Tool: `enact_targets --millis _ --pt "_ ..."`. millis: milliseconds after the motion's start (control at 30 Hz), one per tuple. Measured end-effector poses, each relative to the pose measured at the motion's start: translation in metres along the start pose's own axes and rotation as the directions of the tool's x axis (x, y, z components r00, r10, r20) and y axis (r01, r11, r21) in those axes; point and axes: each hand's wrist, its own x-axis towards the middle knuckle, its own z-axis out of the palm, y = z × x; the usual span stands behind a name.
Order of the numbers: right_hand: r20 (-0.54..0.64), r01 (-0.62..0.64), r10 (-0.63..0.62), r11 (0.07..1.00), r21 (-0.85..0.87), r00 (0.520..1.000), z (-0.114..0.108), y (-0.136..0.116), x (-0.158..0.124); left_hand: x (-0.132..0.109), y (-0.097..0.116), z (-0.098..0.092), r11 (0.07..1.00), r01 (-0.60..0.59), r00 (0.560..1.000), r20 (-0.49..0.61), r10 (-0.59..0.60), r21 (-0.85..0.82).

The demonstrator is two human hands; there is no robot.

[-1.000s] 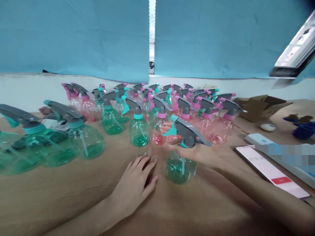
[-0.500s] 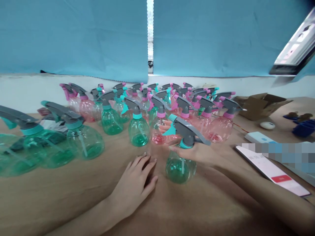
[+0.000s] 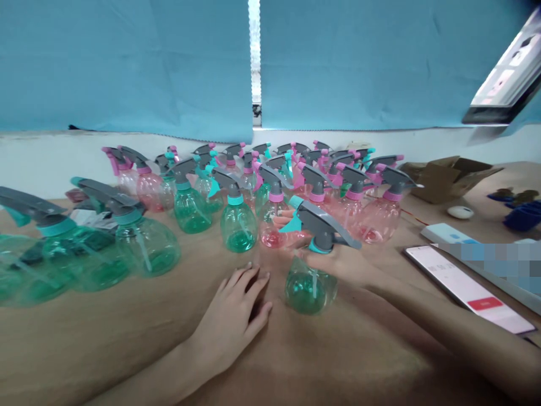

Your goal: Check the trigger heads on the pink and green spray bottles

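Note:
A clear green spray bottle [image 3: 310, 290] with a grey and turquoise trigger head stands upright on the table in front of me. My right hand [image 3: 333, 260] is wrapped around its neck from the right, just under the head. The fingers pass behind the bottle and are partly hidden by the trigger. My left hand [image 3: 236, 307] rests palm down on the tabletop to the left of that bottle, fingers loosely spread, holding nothing. Just beyond the hands are a green spray bottle [image 3: 239, 225] and a pink spray bottle [image 3: 270, 223].
Several green spray bottles [image 3: 147, 248] line the left side. Rows of pink and green ones fill the back. To the right lie a phone [image 3: 456, 282], a white box [image 3: 448, 232], a white mouse [image 3: 460, 212], blue objects [image 3: 523, 217] and an open cardboard box [image 3: 448, 180].
My right hand stays at the bottle's neck, its thumb shifted slightly. The bottle and my left hand look almost unmoved. The view has moved a little.

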Motion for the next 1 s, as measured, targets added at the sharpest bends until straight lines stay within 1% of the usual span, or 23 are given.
enact_targets --millis 100,133,233,300,467,600,733,900,1000 --pt "0.055 -0.056 0.055 0.998 0.023 0.997 0.0001 -0.0007 -0.0002 -0.0001 -0.0002 0.0003 1.000 0.001 1.000 -0.007 -0.001 -0.001" --pt "0.052 -0.072 0.070 0.997 0.028 0.996 0.0000 -0.0018 -0.0002 0.0000 -0.0004 0.0005 1.000 -0.002 1.000 -0.010 0.002 -0.002" --pt "0.028 -0.081 0.079 0.995 0.054 0.996 0.0001 -0.0066 0.0004 0.0004 -0.0008 0.0011 1.000 -0.016 1.000 -0.024 0.016 -0.002" --pt "-0.009 -0.072 0.072 0.994 0.077 0.997 0.0009 -0.0087 0.0010 0.0003 -0.0009 0.0013 1.000 -0.021 0.999 -0.037 0.021 -0.005" --pt "-0.064 -0.105 0.112 0.990 0.095 0.992 0.0047 -0.0054 0.0008 -0.0006 -0.0002 0.0003 1.000 -0.010 0.999 -0.031 0.009 -0.023" --pt "-0.055 -0.106 0.111 0.991 0.080 0.992 0.0044 -0.0041 0.0005 -0.0006 0.0003 -0.0008 1.000 -0.014 1.000 -0.021 0.014 -0.023" --pt "-0.071 -0.074 0.081 0.992 0.098 0.994 0.0040 -0.0045 0.0013 0.0001 0.0004 -0.0009 1.000 -0.008 1.000 -0.020 0.007 -0.020" --pt "-0.054 -0.082 0.089 0.989 0.119 0.995 0.0059 -0.0019 0.0015 0.0006 0.0007 -0.0006 1.000 -0.012 1.000 -0.011 0.011 -0.016" --pt "-0.078 -0.071 0.077 0.995 0.067 0.994 0.0048 -0.0014 0.0019 0.0000 0.0006 -0.0007 1.000 -0.007 1.000 -0.004 0.007 -0.011"
